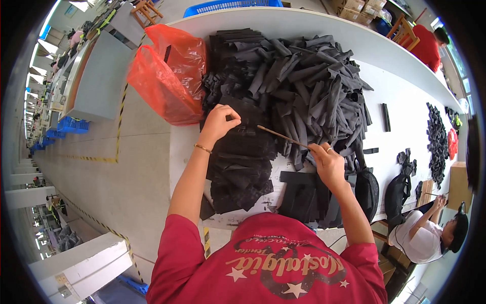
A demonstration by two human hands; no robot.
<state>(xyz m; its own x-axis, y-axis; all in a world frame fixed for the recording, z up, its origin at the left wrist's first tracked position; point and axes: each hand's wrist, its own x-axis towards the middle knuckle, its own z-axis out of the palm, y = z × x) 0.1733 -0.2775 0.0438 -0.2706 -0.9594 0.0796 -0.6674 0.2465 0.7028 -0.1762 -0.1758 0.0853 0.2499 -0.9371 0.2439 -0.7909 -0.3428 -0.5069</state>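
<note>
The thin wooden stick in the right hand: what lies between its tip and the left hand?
In the head view, only flat black fabric pieces lie between the thin wooden stick and the left hand.

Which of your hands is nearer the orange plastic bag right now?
Left. The left hand rests on the black fabric pieces just right of the orange bag; the right hand, holding a thin stick, is farther right.

Left of the long white bench (405, 109) hangs an orange plastic bag (169, 76), a blue crate (230, 6) sits beyond its far end, and another seated worker (430, 233) sits at its right.
</note>
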